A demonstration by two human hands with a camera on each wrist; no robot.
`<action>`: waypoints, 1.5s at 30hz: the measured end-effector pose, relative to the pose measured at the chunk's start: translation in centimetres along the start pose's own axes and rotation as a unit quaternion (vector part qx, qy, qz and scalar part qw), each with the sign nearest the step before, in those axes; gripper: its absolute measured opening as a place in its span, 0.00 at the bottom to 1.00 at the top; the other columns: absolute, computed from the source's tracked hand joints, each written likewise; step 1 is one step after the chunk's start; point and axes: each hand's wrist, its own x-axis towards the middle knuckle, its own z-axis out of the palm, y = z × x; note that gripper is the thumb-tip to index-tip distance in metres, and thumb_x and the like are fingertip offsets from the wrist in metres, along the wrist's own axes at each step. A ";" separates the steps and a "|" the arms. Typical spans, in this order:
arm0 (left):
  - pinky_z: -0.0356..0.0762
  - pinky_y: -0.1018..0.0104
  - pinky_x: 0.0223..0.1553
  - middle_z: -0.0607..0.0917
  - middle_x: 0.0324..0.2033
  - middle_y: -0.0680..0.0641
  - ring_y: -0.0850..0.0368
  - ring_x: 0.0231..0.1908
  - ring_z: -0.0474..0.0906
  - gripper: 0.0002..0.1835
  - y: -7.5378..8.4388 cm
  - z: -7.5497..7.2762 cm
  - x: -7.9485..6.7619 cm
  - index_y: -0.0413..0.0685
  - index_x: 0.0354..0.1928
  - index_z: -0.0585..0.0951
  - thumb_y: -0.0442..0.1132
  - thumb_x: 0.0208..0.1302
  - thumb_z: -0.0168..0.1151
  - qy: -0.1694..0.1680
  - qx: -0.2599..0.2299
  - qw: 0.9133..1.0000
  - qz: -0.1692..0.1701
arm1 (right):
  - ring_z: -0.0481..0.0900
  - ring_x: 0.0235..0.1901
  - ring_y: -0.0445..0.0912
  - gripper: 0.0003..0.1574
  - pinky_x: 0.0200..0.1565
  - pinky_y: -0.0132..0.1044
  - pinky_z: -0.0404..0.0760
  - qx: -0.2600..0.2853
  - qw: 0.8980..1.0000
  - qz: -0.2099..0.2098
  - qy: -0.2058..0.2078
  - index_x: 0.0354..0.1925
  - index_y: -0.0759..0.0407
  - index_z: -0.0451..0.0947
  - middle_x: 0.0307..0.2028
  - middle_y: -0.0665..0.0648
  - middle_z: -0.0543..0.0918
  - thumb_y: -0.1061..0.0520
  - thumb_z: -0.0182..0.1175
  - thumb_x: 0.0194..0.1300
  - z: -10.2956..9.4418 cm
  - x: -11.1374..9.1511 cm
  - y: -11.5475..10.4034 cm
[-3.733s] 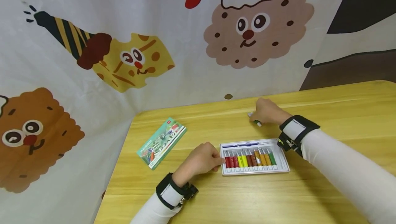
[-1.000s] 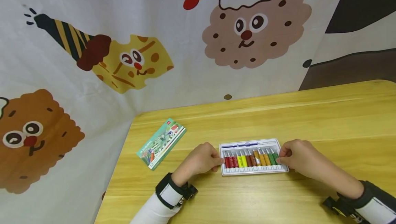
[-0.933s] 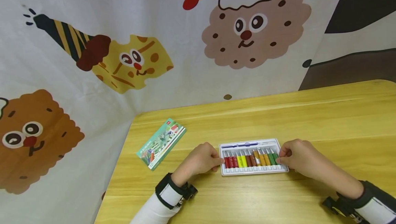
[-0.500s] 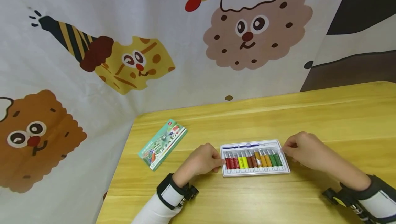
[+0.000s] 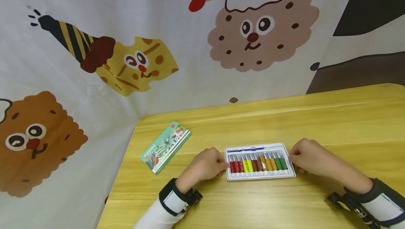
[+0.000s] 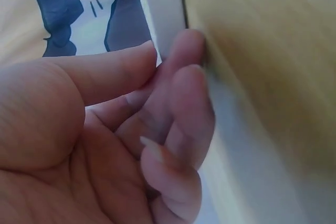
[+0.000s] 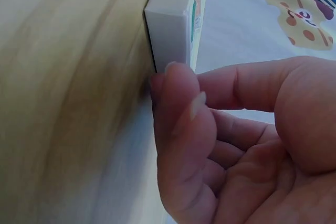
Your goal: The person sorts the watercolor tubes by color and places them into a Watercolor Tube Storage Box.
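A shallow white paint box (image 5: 261,176) lies on the table, holding a row of paint tubes (image 5: 255,165) in red, yellow, brown, ochre and green. Along its far side runs a thin blue-handled paintbrush (image 5: 246,149). My left hand (image 5: 207,163) pinches the box's left edge between thumb and fingers. At the opposite end, my right hand (image 5: 311,157) has its thumb and curled fingers at the right edge. In the left wrist view, the left thumb (image 6: 118,72) meets the white corner. The right wrist view has the right fingertips against the box's white side wall (image 7: 169,35).
A green illustrated box cover (image 5: 166,147) lies slanted at the left of the wooden table (image 5: 240,204). Behind the table hangs a white curtain (image 5: 190,84) printed with cartoon biscuits and cheese. Both wrists wear black straps with small cameras.
Earlier my right hand held a green paint tube beyond the box; that tube now lies at the row's right end. The right hand then shifted to the box's right edge. The left hand stayed put.
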 end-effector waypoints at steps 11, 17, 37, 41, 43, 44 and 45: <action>0.76 0.44 0.59 0.83 0.60 0.38 0.40 0.61 0.79 0.34 -2.4 -6.7 -2.2 0.42 0.67 0.79 0.47 0.63 0.77 0.090 0.103 0.989 -0.061 | 0.75 0.18 0.44 0.13 0.19 0.35 0.73 -0.004 1.000 0.008 -0.009 0.30 0.58 0.84 0.16 0.52 0.77 0.63 0.58 0.72 -0.1 -0.1 -0.3; 0.63 0.36 0.70 0.63 0.76 0.29 0.30 0.73 0.62 0.58 -6.9 -10.7 -3.6 0.37 0.81 0.58 0.52 0.57 0.81 0.068 0.115 0.982 -0.130 | 0.75 0.18 0.44 0.13 0.19 0.36 0.74 -0.003 1.000 0.009 -0.012 0.29 0.58 0.84 0.16 0.52 0.77 0.63 0.58 0.72 -0.1 -0.1 -0.3; 0.78 0.51 0.50 0.80 0.52 0.39 0.46 0.46 0.77 0.53 -12.2 -11.5 -2.7 0.28 0.72 0.66 0.42 0.46 0.83 0.010 0.073 0.982 -0.171 | 0.78 0.17 0.45 0.12 0.21 0.40 0.82 0.028 0.999 0.033 -0.009 0.33 0.65 0.84 0.17 0.55 0.79 0.64 0.56 0.73 -0.5 0.0 -0.2; 0.76 0.47 0.57 0.79 0.59 0.37 0.44 0.52 0.76 0.57 -11.8 -10.8 -2.3 0.30 0.75 0.64 0.38 0.43 0.84 0.020 0.072 0.988 -0.133 | 0.78 0.17 0.45 0.12 0.21 0.40 0.82 0.028 0.999 0.038 -0.010 0.34 0.65 0.83 0.17 0.55 0.78 0.64 0.56 0.74 -0.6 0.0 -0.1; 0.73 0.44 0.62 0.76 0.66 0.35 0.41 0.59 0.75 0.59 -11.8 -10.6 -2.0 0.31 0.77 0.61 0.37 0.43 0.85 0.020 0.066 0.991 -0.111 | 0.78 0.17 0.45 0.12 0.21 0.40 0.81 0.028 0.999 0.040 -0.010 0.34 0.65 0.83 0.17 0.55 0.78 0.64 0.56 0.74 -0.7 0.0 0.0; 0.70 0.42 0.65 0.73 0.70 0.33 0.39 0.63 0.72 0.61 -11.7 -10.5 -1.9 0.32 0.78 0.59 0.37 0.44 0.85 0.021 0.064 0.993 -0.102 | 0.78 0.17 0.45 0.12 0.21 0.40 0.81 0.028 0.999 0.041 -0.010 0.34 0.65 0.83 0.17 0.55 0.78 0.64 0.57 0.74 -0.7 0.0 0.0; 0.67 0.41 0.68 0.69 0.73 0.32 0.36 0.68 0.69 0.61 -11.8 -10.5 -1.8 0.33 0.79 0.58 0.38 0.46 0.84 0.022 0.061 0.993 -0.094 | 0.78 0.17 0.45 0.12 0.21 0.40 0.82 0.028 0.999 0.042 -0.010 0.33 0.65 0.83 0.17 0.55 0.78 0.64 0.57 0.74 -0.7 0.0 0.0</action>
